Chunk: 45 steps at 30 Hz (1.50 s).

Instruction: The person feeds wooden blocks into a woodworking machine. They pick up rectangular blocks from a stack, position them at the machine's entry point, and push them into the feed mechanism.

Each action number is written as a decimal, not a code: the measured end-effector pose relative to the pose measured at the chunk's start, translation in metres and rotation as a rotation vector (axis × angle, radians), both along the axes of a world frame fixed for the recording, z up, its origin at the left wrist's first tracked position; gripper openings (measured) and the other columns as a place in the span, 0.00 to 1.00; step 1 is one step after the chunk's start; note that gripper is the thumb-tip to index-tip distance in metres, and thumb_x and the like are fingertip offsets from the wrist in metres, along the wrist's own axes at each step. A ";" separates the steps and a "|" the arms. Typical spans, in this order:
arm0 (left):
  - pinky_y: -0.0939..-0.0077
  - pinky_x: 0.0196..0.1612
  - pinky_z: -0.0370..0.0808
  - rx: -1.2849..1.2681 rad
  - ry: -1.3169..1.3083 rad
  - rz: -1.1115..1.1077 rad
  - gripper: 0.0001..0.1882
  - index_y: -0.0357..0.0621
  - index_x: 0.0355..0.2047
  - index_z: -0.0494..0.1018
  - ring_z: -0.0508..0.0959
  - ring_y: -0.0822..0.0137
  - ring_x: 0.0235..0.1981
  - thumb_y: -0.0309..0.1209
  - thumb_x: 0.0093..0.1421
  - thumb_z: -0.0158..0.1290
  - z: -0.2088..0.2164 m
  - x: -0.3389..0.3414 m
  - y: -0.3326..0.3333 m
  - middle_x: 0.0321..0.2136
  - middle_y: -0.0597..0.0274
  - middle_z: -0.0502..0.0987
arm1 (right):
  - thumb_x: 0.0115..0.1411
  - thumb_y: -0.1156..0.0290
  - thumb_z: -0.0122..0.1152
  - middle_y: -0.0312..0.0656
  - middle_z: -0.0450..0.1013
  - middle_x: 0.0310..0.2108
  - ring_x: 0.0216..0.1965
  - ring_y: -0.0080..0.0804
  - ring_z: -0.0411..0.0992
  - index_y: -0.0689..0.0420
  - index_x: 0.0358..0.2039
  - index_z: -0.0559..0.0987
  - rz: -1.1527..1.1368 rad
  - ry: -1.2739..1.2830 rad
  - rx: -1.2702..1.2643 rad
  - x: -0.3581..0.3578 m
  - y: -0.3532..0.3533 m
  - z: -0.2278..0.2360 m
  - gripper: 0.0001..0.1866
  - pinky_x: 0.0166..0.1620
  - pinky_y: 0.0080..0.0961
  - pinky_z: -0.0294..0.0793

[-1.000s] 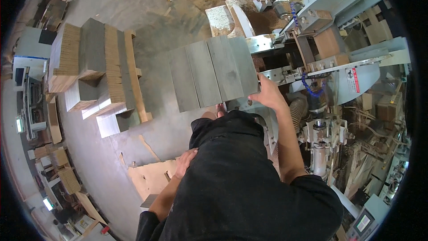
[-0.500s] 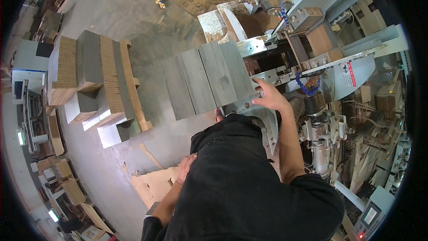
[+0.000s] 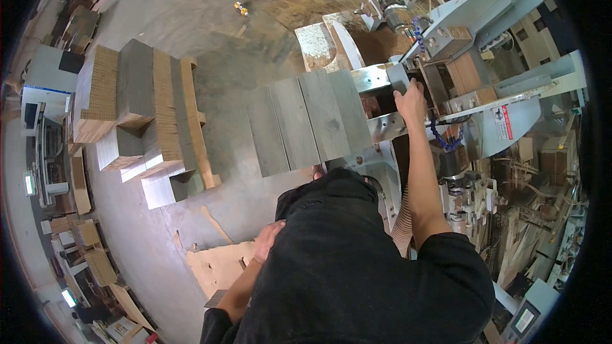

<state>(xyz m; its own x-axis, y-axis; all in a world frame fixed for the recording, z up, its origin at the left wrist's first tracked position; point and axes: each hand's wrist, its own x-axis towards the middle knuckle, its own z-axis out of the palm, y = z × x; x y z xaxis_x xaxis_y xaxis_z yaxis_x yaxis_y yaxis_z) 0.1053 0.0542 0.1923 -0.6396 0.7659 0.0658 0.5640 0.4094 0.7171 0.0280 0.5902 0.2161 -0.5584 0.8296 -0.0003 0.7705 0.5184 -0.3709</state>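
Observation:
My right hand [image 3: 411, 103] reaches forward to the machine, its thumb and fingers bent around the near end of a narrow grey board [image 3: 398, 78]. That board lies across the machine's metal rails, and its far part is partly hidden by the fixtures. Just left of it, several wide grey boards [image 3: 294, 124] lie side by side at the machine's edge. My left hand [image 3: 266, 242] rests flat against the side of my black shirt [image 3: 338, 255], fingers stretched out and holding nothing.
Stacks of grey-faced boards [image 3: 135, 83] stand on a wooden pallet [image 3: 203, 134] to the left. Metal fixtures and motors [image 3: 395, 13] fill the right side, with a control panel [image 3: 528, 315] at lower right. A brown sheet [image 3: 213, 267] lies on the floor.
My right hand has moved forward and right, from beside the wide boards onto the narrow grey board, and its fingers have closed. My left hand stays at my side. The view has shifted slightly.

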 end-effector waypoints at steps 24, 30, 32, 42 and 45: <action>0.56 0.54 0.69 -0.046 -0.114 0.012 0.24 0.39 0.57 0.63 0.72 0.45 0.51 0.32 0.60 0.46 0.004 0.000 0.006 0.52 0.44 0.71 | 0.60 0.71 0.58 0.27 0.69 0.24 0.25 0.14 0.63 0.62 0.39 0.76 0.361 0.609 -0.829 0.017 -0.014 0.048 0.09 0.29 0.18 0.64; 0.57 0.54 0.69 -0.004 -0.085 -0.012 0.24 0.39 0.56 0.64 0.73 0.45 0.50 0.32 0.60 0.47 -0.001 0.000 0.001 0.51 0.44 0.71 | 0.57 0.66 0.58 0.47 0.72 0.24 0.27 0.44 0.71 0.66 0.33 0.74 0.506 0.255 -0.526 0.001 -0.054 0.042 0.13 0.34 0.34 0.69; 0.57 0.55 0.68 -0.004 -0.082 0.011 0.24 0.39 0.56 0.64 0.72 0.45 0.50 0.32 0.60 0.47 -0.004 0.004 -0.002 0.52 0.44 0.71 | 0.57 0.64 0.58 0.55 0.74 0.32 0.35 0.56 0.71 0.65 0.36 0.76 0.490 0.255 -0.483 0.000 -0.066 0.031 0.15 0.40 0.42 0.70; 0.57 0.55 0.68 -0.013 -0.068 0.034 0.24 0.40 0.57 0.63 0.72 0.45 0.51 0.31 0.59 0.47 0.000 0.009 0.001 0.52 0.45 0.71 | 0.48 0.57 0.68 0.58 0.72 0.45 0.48 0.55 0.70 0.65 0.54 0.69 0.744 0.064 -0.518 0.028 -0.072 0.062 0.36 0.51 0.39 0.69; 0.57 0.54 0.68 0.004 -0.071 0.051 0.24 0.40 0.57 0.63 0.72 0.46 0.50 0.31 0.59 0.47 0.001 0.010 0.003 0.52 0.45 0.71 | 0.41 0.61 0.74 0.59 0.71 0.48 0.51 0.54 0.69 0.64 0.56 0.66 0.845 -0.024 -0.491 0.043 -0.079 0.069 0.43 0.53 0.39 0.69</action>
